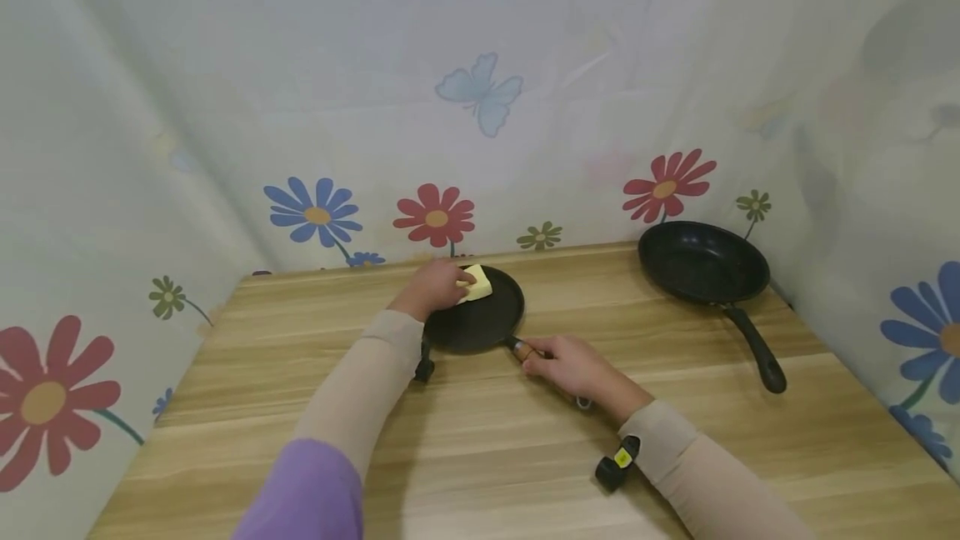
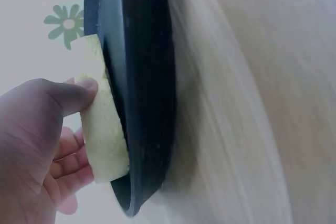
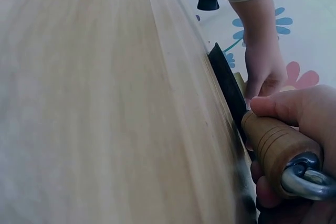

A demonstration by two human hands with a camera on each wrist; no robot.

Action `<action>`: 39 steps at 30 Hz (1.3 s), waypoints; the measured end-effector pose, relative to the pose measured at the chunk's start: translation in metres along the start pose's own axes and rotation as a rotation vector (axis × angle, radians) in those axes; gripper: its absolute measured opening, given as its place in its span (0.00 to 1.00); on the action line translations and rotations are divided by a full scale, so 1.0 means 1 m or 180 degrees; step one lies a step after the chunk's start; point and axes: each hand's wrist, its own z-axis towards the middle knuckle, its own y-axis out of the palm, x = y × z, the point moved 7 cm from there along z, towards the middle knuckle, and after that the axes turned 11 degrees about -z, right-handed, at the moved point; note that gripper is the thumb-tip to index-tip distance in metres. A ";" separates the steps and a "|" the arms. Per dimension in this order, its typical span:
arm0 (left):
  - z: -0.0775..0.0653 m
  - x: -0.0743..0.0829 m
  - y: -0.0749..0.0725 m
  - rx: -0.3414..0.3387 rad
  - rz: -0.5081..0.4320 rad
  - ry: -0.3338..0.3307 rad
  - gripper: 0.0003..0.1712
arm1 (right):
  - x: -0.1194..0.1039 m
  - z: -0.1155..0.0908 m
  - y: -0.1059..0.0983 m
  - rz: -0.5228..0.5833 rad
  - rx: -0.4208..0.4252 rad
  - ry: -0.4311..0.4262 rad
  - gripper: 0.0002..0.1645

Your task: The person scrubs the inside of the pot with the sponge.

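A shallow, round black frying pan (image 1: 483, 325) sits toward the back of the table. My left hand (image 1: 433, 288) pinches a pale yellow sponge (image 1: 477, 283) against the pan's inner surface. In the left wrist view the thumb lies on one face of the sponge (image 2: 106, 135), with the fingers behind it, close to the pan's rim (image 2: 149, 77). My right hand (image 1: 576, 367) grips the pan's handle, whose wooden grip (image 3: 275, 142) ends in a metal ring (image 3: 310, 182). Part of the pan is hidden behind the left hand and wrist.
A second, deeper black frying pan (image 1: 701, 265) stands at the back right, its black handle (image 1: 757, 348) pointing toward the front. Behind the wood-grain table (image 1: 495, 457) hangs a white cloth (image 1: 360, 65) printed with flowers and a butterfly.
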 end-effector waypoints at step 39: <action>-0.064 0.044 0.012 0.0031 -0.0277 0.0449 0.16 | -0.004 0.002 0.000 0.0245 -0.0254 -0.0171 0.29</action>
